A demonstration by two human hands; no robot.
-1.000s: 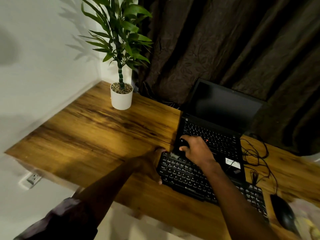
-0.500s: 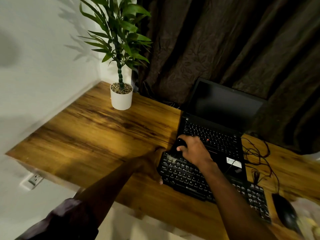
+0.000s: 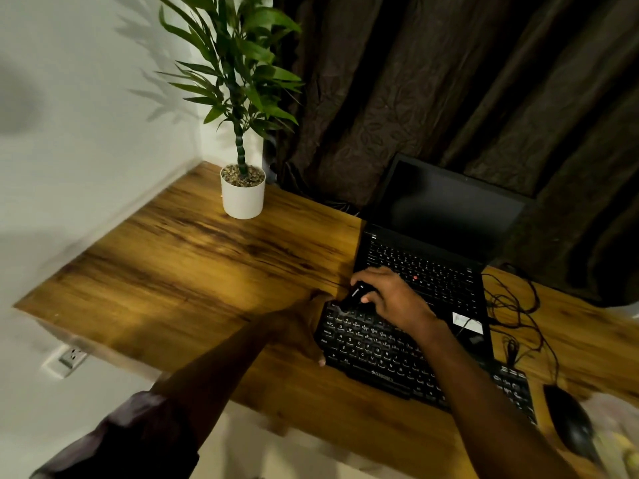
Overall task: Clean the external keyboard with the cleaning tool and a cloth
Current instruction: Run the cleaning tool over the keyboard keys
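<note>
Keyboard (image 3: 373, 354) overlaps laptop (image 3: 435, 267); right hand (image 3: 394, 299) pinches cleaning tool (image 3: 352, 295), left hand (image 3: 304, 326) grips its edge.

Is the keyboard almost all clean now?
Not yet; it looks like an early step, and nothing shows as finished. The right hand holds the dark cleaning tool on the far left corner of the keyboard, while the left hand grips its left edge to steady it. The other keys probably come next, then the cloth wipe; I can't make out a cloth.
</note>
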